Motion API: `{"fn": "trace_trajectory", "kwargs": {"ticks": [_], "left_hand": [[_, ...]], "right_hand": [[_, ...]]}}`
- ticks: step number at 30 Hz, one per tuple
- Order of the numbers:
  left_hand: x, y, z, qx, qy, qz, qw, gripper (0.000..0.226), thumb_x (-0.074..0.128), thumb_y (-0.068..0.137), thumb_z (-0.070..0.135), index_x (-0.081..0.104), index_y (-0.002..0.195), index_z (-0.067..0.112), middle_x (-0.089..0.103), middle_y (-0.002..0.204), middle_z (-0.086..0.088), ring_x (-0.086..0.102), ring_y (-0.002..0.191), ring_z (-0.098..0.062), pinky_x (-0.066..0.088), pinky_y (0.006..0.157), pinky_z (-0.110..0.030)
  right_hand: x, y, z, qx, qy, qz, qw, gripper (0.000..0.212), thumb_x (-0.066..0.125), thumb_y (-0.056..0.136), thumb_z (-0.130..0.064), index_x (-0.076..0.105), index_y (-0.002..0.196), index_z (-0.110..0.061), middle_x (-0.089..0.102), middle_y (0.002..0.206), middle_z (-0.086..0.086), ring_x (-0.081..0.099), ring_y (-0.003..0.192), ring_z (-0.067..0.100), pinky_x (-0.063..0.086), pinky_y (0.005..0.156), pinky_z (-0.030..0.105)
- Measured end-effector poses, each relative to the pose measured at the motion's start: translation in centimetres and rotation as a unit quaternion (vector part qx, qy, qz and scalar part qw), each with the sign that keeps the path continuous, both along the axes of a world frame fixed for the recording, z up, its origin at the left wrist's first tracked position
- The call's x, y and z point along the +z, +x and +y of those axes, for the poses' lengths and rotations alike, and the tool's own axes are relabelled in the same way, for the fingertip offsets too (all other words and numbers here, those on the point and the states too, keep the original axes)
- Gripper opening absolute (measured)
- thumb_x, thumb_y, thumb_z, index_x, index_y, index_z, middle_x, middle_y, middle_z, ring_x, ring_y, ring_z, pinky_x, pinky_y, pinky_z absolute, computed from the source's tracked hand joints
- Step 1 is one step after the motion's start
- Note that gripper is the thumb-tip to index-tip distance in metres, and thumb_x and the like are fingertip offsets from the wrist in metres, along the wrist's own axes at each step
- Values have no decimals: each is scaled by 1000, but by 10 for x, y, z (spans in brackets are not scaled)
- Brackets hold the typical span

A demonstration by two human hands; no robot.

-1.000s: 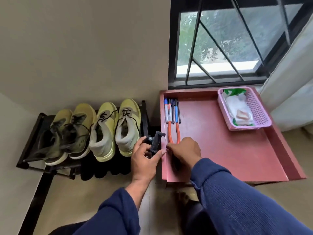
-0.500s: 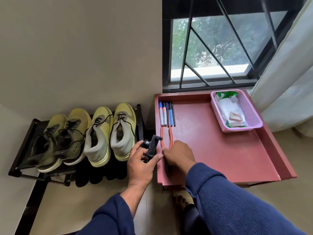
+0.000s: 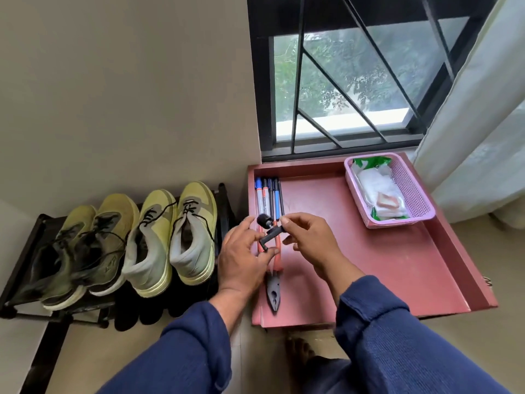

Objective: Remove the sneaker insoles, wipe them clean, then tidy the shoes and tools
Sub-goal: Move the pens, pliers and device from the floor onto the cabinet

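Both hands, the left hand [image 3: 244,257] and right hand [image 3: 309,240], pinch a small black tool [image 3: 270,233] above orange-handled pliers [image 3: 273,282] on the red tray [image 3: 397,265], with four sneakers [image 3: 147,240] racked at left.

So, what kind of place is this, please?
Probably a home, near an entry or window corner: a low shoe rack with sneakers against a plain wall, a barred window with a curtain, and a red table.
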State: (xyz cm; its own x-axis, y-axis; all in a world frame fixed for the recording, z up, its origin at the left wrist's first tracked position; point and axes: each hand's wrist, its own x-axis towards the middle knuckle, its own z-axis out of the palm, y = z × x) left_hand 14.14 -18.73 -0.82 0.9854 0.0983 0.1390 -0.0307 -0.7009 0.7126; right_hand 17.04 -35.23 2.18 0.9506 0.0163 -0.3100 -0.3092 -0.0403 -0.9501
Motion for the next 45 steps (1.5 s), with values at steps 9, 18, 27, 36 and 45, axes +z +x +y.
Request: {"fn": "trace_trajectory", "kwargs": {"ticks": [9, 18, 27, 36, 45], "left_hand": [[-20, 30, -13, 23, -23, 30, 999, 55, 78, 77, 13, 68, 129, 28, 51, 153, 0, 45, 141, -19, 30, 119, -29], [-24, 22, -15, 46, 44, 60, 996, 54, 71, 75, 14, 65, 127, 26, 47, 153, 0, 31, 147, -24, 18, 122, -31], [-22, 21, -15, 35, 53, 42, 997, 32, 69, 78, 11, 73, 107, 24, 52, 146, -1, 36, 142, -22, 28, 117, -34], [-23, 22, -14, 45, 47, 40, 997, 23, 68, 82, 13, 72, 100, 26, 54, 143, 1, 40, 138, -22, 35, 111, -36], [-24, 24, -12, 41, 36, 35, 998, 22, 68, 82, 15, 72, 100, 26, 54, 142, 2, 41, 138, -22, 36, 111, -36]], "right_hand": [[-37, 16, -35, 40, -79, 76, 993, 32, 90, 76, -9, 73, 102, -9, 71, 78, 8, 62, 59, 19, 52, 55, 28], [-53, 29, -52, 65, -326, -24, 943, 46, 91, 73, -13, 75, 115, -24, 75, 106, -9, 67, 87, 8, 50, 92, 21], [-37, 18, -68, 257, -348, 51, 900, 44, 92, 68, -3, 74, 100, -27, 72, 91, -12, 66, 82, 7, 47, 76, 18], [-29, 3, -64, 277, -357, 59, 890, 39, 94, 67, -8, 75, 99, -20, 69, 81, -10, 64, 74, 8, 44, 58, 11], [-25, 6, -60, 293, -346, 70, 889, 47, 96, 66, -11, 72, 105, -18, 66, 81, -10, 60, 70, 9, 45, 56, 8]]}}
